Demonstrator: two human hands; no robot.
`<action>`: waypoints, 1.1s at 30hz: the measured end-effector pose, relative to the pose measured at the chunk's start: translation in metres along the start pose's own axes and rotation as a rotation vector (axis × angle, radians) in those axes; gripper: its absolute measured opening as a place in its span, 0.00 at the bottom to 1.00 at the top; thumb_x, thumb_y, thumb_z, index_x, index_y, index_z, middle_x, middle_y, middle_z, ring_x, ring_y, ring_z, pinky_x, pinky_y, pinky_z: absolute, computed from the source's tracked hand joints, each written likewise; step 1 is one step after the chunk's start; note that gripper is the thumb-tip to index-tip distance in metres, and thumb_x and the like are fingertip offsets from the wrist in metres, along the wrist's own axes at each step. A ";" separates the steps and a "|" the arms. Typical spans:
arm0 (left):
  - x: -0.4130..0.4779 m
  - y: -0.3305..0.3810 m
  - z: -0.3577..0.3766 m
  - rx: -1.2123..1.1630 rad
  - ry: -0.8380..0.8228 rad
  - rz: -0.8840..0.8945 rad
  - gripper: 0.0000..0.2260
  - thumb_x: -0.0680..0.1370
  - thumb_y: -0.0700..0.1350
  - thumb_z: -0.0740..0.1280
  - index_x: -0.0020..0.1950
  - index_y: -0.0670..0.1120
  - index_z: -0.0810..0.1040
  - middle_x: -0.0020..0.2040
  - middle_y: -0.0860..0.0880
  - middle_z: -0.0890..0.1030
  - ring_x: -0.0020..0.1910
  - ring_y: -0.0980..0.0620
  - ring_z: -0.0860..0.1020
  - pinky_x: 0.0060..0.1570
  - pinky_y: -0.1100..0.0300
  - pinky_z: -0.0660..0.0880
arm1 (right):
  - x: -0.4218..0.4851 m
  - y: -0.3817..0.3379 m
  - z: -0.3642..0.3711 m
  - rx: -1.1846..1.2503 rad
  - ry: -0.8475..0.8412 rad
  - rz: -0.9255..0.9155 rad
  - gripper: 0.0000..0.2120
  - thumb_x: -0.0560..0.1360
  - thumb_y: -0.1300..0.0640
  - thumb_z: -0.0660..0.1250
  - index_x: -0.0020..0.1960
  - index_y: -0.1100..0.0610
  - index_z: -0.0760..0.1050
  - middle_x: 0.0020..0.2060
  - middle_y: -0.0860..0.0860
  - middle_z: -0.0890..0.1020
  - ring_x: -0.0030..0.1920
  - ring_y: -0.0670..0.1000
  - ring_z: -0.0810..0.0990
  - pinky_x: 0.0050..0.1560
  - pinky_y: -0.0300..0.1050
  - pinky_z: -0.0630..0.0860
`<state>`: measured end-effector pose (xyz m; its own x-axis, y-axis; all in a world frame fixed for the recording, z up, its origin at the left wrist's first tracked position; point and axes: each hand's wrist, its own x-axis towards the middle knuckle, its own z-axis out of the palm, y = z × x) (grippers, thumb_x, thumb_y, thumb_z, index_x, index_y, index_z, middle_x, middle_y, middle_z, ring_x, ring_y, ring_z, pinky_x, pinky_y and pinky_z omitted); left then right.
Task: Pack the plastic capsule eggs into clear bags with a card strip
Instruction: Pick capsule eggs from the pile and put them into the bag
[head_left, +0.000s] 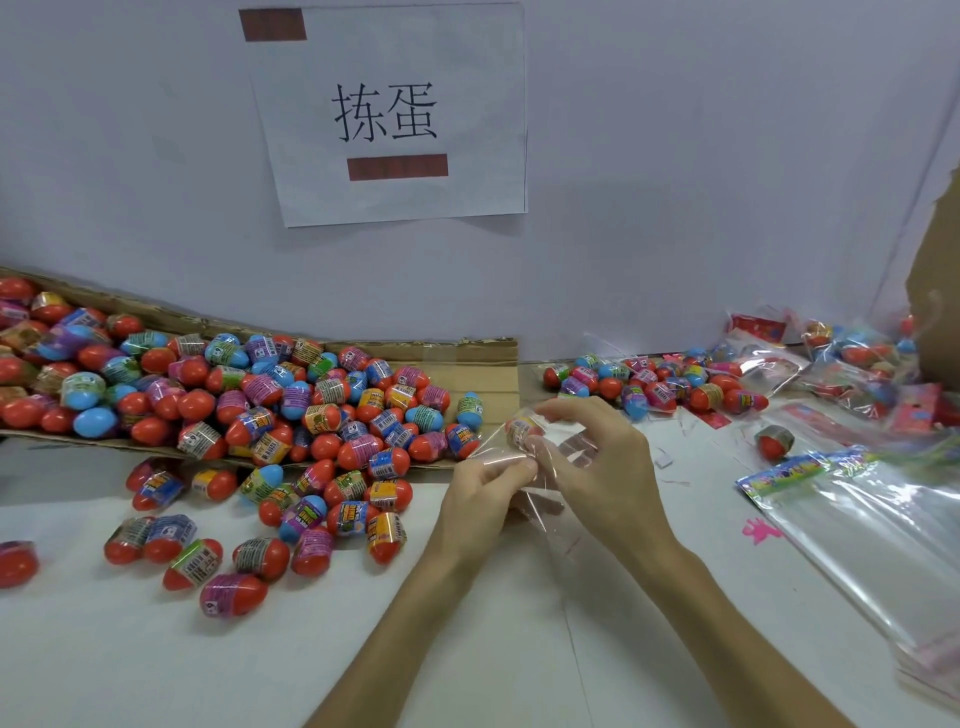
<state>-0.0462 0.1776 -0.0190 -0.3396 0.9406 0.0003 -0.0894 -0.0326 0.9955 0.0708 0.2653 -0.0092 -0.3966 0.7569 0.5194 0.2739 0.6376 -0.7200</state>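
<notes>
My left hand (485, 491) pinches the edge of a clear bag (545, 506) above the white table. My right hand (597, 457) curls over the bag's upper part, fingers around a capsule egg (521, 430) that shows through the film. A big pile of red, blue and purple capsule eggs (291, 405) lies on a flattened cardboard sheet (483, 353) to the left, and several have spilled onto the table (249, 519). A stack of clear bags with a colourful card strip (789, 473) lies at the right.
More eggs (654, 387) and filled bags (831, 358) are heaped at the back right beside a cardboard box (935, 291). One egg (774, 441) stands alone near the bag stack. A paper sign (389, 114) hangs on the wall behind.
</notes>
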 end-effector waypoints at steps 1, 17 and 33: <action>-0.001 0.000 -0.001 0.040 -0.005 0.029 0.13 0.84 0.44 0.63 0.51 0.46 0.88 0.48 0.44 0.88 0.48 0.44 0.87 0.53 0.52 0.84 | 0.000 0.000 0.000 0.016 -0.014 0.003 0.14 0.76 0.54 0.75 0.61 0.50 0.81 0.56 0.43 0.82 0.50 0.44 0.81 0.46 0.32 0.79; 0.001 0.004 -0.005 -0.433 -0.037 -0.118 0.20 0.81 0.55 0.69 0.66 0.43 0.81 0.64 0.37 0.82 0.64 0.38 0.82 0.63 0.36 0.78 | -0.005 -0.015 -0.002 0.208 -0.003 -0.126 0.13 0.72 0.65 0.77 0.53 0.51 0.84 0.49 0.42 0.85 0.51 0.46 0.84 0.49 0.40 0.81; 0.004 0.038 -0.081 -0.750 0.332 0.267 0.13 0.82 0.54 0.67 0.52 0.48 0.86 0.56 0.47 0.87 0.60 0.46 0.84 0.57 0.49 0.81 | -0.041 -0.046 0.029 -0.056 -0.464 -0.302 0.24 0.72 0.47 0.71 0.68 0.47 0.74 0.67 0.42 0.71 0.64 0.44 0.75 0.61 0.39 0.74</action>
<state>-0.1263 0.1525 0.0117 -0.6828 0.7260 0.0813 -0.5226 -0.5631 0.6402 0.0493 0.2012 -0.0108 -0.8057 0.4046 0.4327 0.1293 0.8329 -0.5381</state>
